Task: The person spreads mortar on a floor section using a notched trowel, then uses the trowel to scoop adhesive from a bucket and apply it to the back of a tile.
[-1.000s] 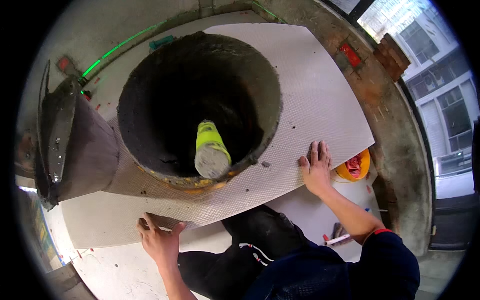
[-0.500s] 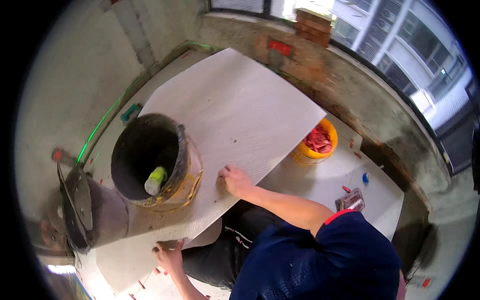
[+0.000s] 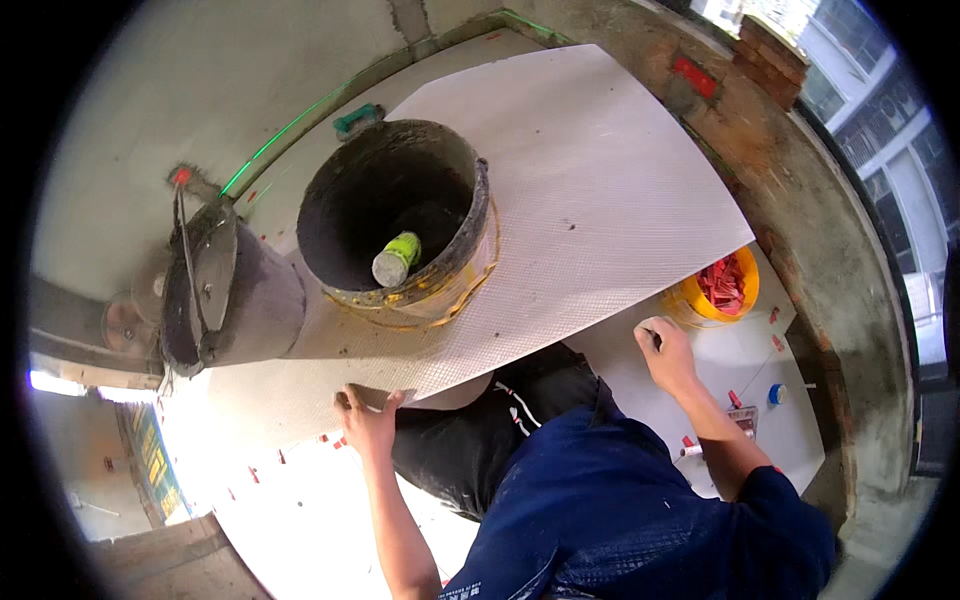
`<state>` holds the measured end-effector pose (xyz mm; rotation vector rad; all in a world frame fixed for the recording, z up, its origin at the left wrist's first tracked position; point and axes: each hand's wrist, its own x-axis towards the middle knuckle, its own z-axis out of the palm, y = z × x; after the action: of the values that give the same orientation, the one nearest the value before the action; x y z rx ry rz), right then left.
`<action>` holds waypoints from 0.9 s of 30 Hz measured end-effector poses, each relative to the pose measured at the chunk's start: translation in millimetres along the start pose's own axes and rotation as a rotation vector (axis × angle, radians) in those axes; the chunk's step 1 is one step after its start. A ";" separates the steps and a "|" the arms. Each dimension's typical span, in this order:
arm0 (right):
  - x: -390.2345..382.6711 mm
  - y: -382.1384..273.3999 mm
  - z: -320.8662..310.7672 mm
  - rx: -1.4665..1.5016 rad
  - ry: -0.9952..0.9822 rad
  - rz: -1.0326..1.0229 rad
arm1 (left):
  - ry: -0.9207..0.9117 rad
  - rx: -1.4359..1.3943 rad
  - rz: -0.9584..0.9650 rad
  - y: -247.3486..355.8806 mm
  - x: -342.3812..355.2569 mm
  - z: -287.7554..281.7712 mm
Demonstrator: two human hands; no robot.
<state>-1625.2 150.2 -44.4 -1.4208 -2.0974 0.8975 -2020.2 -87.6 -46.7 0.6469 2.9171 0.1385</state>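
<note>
A: Where does the large grey tile (image 3: 590,190) lie relative to the worker's hands?

B: It lies flat on the floor, ahead of both hands, with its long axis running from near the left hand (image 3: 368,420) away toward the far right corner by the brick ledge (image 3: 770,120).

A: Which hand is on it?

B: The left hand grips the tile's near edge, fingers curled over and under it. The right hand (image 3: 665,350) is closed into a loose fist, set just off the tile's right edge beside the yellow tub of red spacers (image 3: 725,285); whether it pinches something cannot be told.

A: What loads the tile?

B: A mortar-caked bucket (image 3: 400,220) stands on its left portion, beyond the left hand, with a yellow-green handled tool (image 3: 397,258) inside. A second, darker bucket (image 3: 225,290) sits further left.
</note>
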 end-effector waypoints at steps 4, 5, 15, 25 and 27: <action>10.3 -38.5 36.8 0.165 0.073 -0.097 | 0.053 -0.038 0.039 -5.6 -1.0 11.3; 15.9 -47.4 53.3 0.164 0.011 -0.160 | 0.065 -0.041 0.045 -5.3 -0.8 12.1; 46.2 -85.0 160.3 -0.076 -0.166 -0.459 | 0.121 -0.164 0.087 -4.0 -17.6 14.7; 40.6 -69.8 55.5 0.047 -0.405 -0.259 | 0.083 -0.227 0.077 -19.1 -8.0 23.8; 40.7 -66.7 22.3 0.105 -0.389 -0.173 | 0.064 -0.275 0.103 -12.9 2.0 20.4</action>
<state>-1697.8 165.0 -11.0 -1.0564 -2.3645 1.2725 -2023.9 -97.2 -68.7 0.7556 2.8469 0.5702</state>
